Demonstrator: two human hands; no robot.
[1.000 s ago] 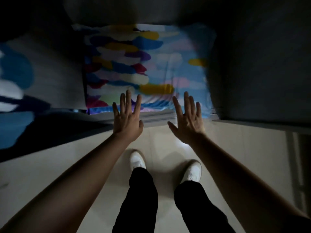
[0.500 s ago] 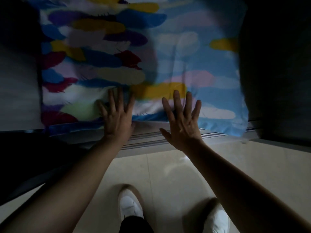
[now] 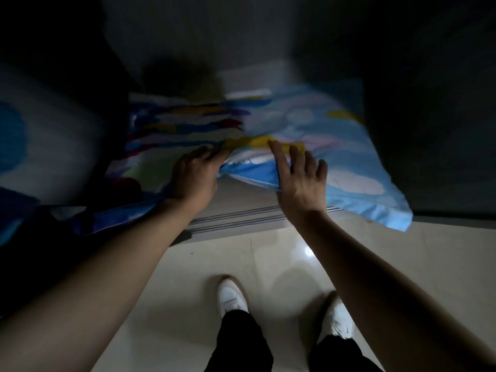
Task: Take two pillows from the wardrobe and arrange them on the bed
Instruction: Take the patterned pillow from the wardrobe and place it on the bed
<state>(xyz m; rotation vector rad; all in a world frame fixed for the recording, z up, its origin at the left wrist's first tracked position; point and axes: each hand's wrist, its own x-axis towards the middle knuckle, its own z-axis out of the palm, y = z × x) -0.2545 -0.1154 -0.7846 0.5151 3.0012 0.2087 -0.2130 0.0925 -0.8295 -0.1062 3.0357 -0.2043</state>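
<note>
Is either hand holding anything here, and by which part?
The left hand grips the colourful pillow at its bunched near edge. The right hand is open, fingers spread, holding nothing.

Blue pillow [image 3: 308,146] with multicoloured feather print, white shoes [image 3: 231,298], cream floor [image 3: 214,253]

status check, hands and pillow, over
Left hand gripping the pillow at its front edge. Right hand open, fingers spread, at the pillow's front edge. Pillow partly out over the wardrobe's track, image blurred. Nothing blocking.

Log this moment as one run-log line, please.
stage: pillow pickup | left hand: gripping pillow front edge | right hand: open, fingers spread over pillow | pillow: at wardrobe sill, blurred
</note>
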